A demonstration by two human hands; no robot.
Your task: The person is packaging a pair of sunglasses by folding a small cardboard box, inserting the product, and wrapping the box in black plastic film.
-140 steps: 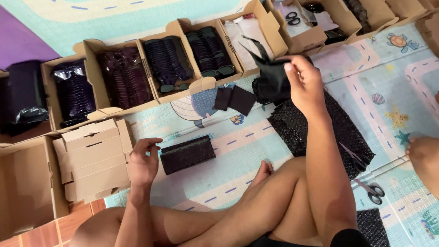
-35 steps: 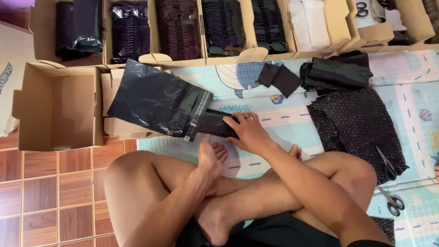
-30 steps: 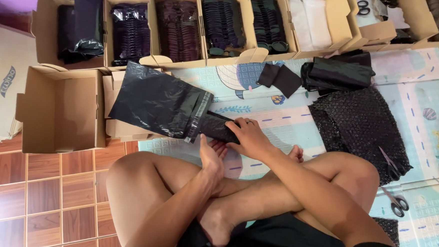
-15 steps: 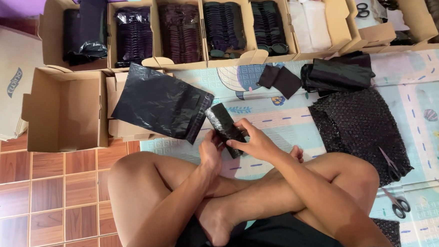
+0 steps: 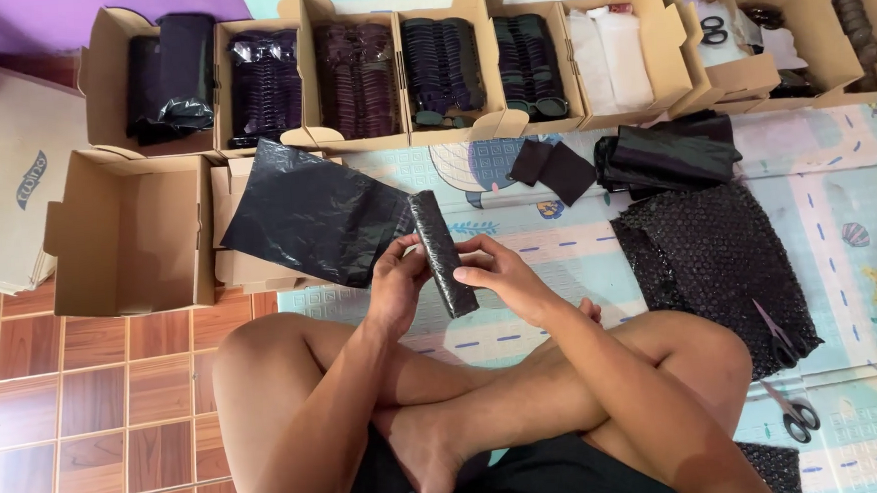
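While the person sits cross-legged on the play mat (image 5: 856, 205), both hands hold a slim black wrapped roll (image 5: 443, 253) just above the knees: the left hand (image 5: 397, 284) has its grip closed around the roll's middle from the left, and the right hand (image 5: 501, 276) pinches its lower part between thumb and fingers. The roll's upper end touches or overlaps the corner of a black plastic bag (image 5: 312, 215) lying flat on a folded carton, so I judge the bag could be dragged or crumpled if the roll is pulled away carelessly. The wrap looks smooth, and a loose pinch by the right hand might let the roll slide out and unroll. An open empty box (image 5: 133, 237) stands to the left; a row of boxes (image 5: 449, 66) with dark goods runs along the top. Black bubble wrap (image 5: 714, 262) lies to the right, with scissors (image 5: 795, 410) near the right knee, where a careless leg could catch them.
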